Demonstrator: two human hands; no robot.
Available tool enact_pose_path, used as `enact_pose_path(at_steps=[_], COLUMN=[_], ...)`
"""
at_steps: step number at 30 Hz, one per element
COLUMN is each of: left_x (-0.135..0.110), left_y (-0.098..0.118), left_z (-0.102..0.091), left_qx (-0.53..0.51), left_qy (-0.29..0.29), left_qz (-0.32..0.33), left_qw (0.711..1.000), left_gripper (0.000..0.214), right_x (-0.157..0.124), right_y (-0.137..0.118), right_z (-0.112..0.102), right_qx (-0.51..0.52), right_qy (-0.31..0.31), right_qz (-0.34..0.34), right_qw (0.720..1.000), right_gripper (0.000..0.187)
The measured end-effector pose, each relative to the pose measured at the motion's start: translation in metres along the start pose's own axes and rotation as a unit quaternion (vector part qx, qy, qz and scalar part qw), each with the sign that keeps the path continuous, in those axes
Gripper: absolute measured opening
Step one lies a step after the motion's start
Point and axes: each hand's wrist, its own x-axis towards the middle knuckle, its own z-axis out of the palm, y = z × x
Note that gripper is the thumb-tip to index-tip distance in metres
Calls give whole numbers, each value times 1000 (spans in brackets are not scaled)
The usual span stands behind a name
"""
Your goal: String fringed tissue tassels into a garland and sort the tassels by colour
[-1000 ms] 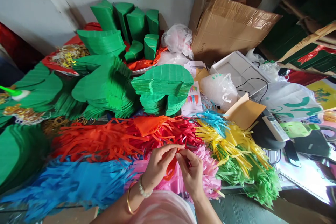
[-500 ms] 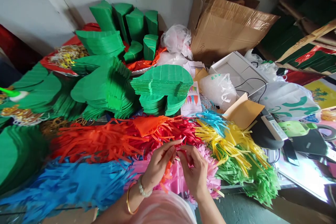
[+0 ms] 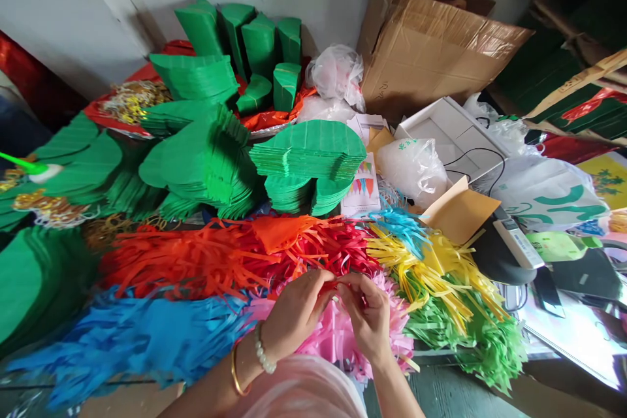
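Note:
My left hand [image 3: 300,313], with a beaded bracelet and a gold bangle at the wrist, is closed in a pinch. My right hand [image 3: 368,313] also pinches, its fingertips meeting those of the left. Between them shows a bit of an orange paper tassel [image 3: 331,286]; the fingers hide most of it. Under the hands lies a pile of pink tassels [image 3: 333,333]. Red tassels [image 3: 343,245] and orange tassels [image 3: 186,258] are heaped just beyond, and blue tassels [image 3: 161,333] spread to the left.
Yellow tassels [image 3: 441,274] and light green tassels [image 3: 494,339] lie to the right. Green cut-paper stacks [image 3: 308,150] stand behind. Farther back are a cardboard box [image 3: 435,46], a white box [image 3: 450,130], plastic bags [image 3: 414,166] and a phone [image 3: 547,290].
My left hand has turned over, showing more of its back, and the fingertips have come together. The orange tassel that hung between my hands is now mostly hidden. The view has shifted slightly.

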Motion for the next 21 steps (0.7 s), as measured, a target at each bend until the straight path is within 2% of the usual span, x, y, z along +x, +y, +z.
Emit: enact_pose_path(at_steps=[3, 6, 9, 14, 21], left_x=[-1, -2, -2, 0, 3], left_y=[-1, -2, -1, 0, 3], left_z=[3, 5, 6, 3, 7], left_qx=[75, 85, 27, -79, -134], left_qy=[20, 39, 50, 42, 36], left_qz=[44, 46, 4, -73, -101], left_qw=[996, 995, 998, 993, 985], left_gripper=[15, 15, 16, 16, 13], right_x=[-2, -3, 0, 5, 4], right_y=[1, 2, 4, 8, 17], right_z=[1, 2, 1, -4, 1], right_qx=[-1, 4, 19, 140, 268], right_qy=[2, -7, -36, -73, -8], right_qz=[-2, 1, 5, 63, 126], right_qw=[1000, 1000, 999, 985, 955], right_gripper=[14, 16, 14, 29, 28])
